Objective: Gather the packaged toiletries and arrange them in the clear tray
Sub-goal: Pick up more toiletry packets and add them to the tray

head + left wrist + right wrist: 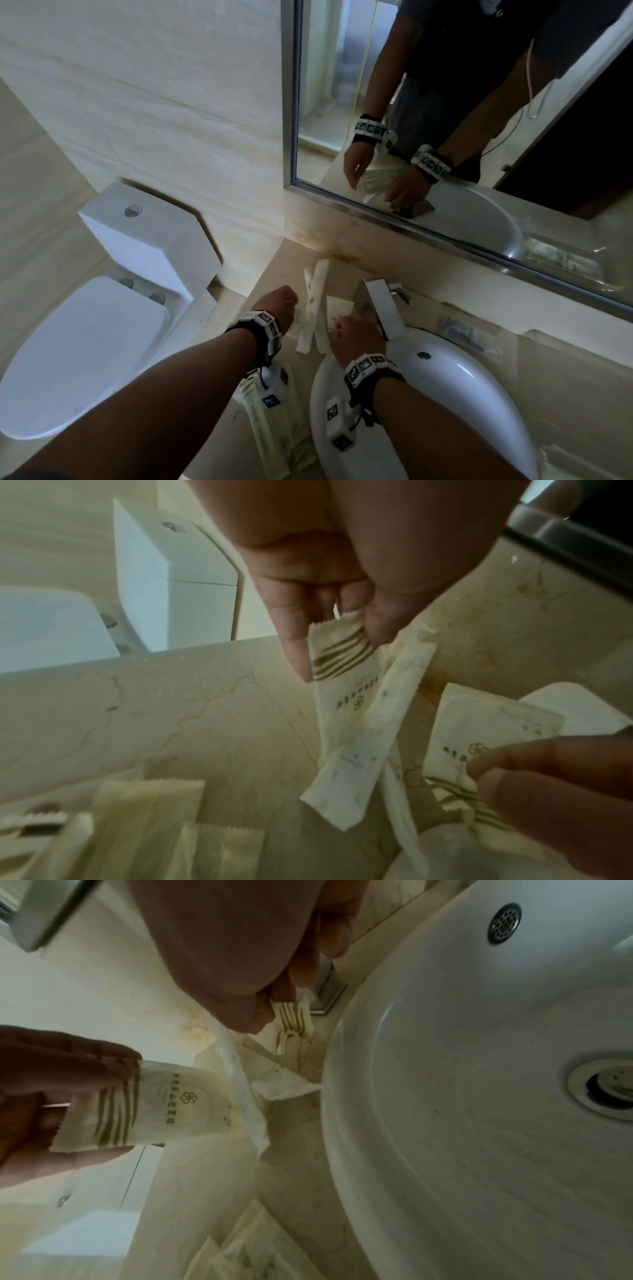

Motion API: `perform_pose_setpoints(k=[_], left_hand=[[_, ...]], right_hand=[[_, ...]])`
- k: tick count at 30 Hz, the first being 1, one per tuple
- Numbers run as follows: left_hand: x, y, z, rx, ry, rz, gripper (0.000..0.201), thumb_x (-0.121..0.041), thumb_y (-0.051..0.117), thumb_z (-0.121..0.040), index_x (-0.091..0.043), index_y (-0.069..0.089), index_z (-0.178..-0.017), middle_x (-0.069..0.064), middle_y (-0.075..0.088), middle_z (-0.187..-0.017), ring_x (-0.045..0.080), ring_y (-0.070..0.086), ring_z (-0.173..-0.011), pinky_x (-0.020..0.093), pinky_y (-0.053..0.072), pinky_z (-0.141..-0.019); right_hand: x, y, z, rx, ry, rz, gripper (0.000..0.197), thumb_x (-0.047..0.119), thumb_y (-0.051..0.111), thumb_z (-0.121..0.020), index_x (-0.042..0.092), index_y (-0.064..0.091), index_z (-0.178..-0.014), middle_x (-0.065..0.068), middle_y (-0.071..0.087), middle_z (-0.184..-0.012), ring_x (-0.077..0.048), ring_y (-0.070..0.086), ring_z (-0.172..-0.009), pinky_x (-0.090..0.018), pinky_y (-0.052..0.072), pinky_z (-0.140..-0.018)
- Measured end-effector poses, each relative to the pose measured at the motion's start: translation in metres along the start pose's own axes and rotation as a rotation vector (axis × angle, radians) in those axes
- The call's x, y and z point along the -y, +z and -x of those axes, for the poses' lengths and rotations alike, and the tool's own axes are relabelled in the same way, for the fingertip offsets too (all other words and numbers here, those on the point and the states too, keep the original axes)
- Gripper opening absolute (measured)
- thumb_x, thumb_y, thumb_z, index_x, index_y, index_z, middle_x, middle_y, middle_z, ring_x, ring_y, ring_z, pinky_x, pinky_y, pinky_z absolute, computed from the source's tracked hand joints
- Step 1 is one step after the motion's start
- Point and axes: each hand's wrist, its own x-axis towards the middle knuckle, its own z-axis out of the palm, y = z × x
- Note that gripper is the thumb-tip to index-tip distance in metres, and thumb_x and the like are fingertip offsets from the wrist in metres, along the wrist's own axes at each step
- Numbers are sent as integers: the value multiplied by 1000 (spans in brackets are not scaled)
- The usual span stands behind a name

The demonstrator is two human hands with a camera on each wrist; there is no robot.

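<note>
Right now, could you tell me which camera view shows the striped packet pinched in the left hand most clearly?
The left wrist view: the striped packet fills the middle, its gold stripes, logo and serrated edge sharp between the left hand's fingers. The right wrist view also shows it, though near the frame edge. In the head view the hand hides most of it.

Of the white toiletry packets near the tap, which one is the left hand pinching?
The long narrow sachet, pinched at its striped top end by the left hand. The squarer packet beside it is held by the right hand instead.
</note>
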Motion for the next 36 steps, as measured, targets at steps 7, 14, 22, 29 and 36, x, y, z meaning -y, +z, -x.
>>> perform_pose_setpoints(k=[7,14,22,29,36], left_hand=[[-10,-10,31,-67,6,21,25,-20,42,-95,-24,59,-113,9,67,-113,30,63,-100,34,52,-85],[-36,0,76,31,-24,354,20,-15,47,-96,-19,66,-93,11,62,-96,34,67,-78,41,60,-53],[-89,39,116,233,-70,522,19,-15,51,-96,-22,66,-87,8,56,-100,33,60,-91,50,60,-58],[-180,87,162,425,-6,503,18,-9,54,-94,-19,69,-91,12,58,-107,38,60,-99,58,58,-73],[-265,156,203,544,105,342,52,-37,60,-93,-14,49,-138,14,49,-138,34,49,-127,45,40,-110]], right_hand=[[-3,-17,31,-76,-106,-187,17,30,50,-90,22,65,-86,1,59,-96,-20,60,-84,-33,49,-76],[-13,-31,67,-11,-275,-336,10,17,57,-83,26,58,-86,11,52,-86,-11,52,-78,-24,40,-71],[-76,-60,120,90,-250,-237,15,19,51,-89,27,63,-85,-1,57,-107,-22,58,-97,-32,48,-87],[-157,-93,169,21,-151,-73,20,18,46,-91,21,57,-75,-3,57,-92,-26,56,-84,-39,53,-76],[-246,-109,229,-42,-29,-91,19,18,46,-93,16,66,-94,-10,56,-107,-30,57,-97,-34,43,-78]])
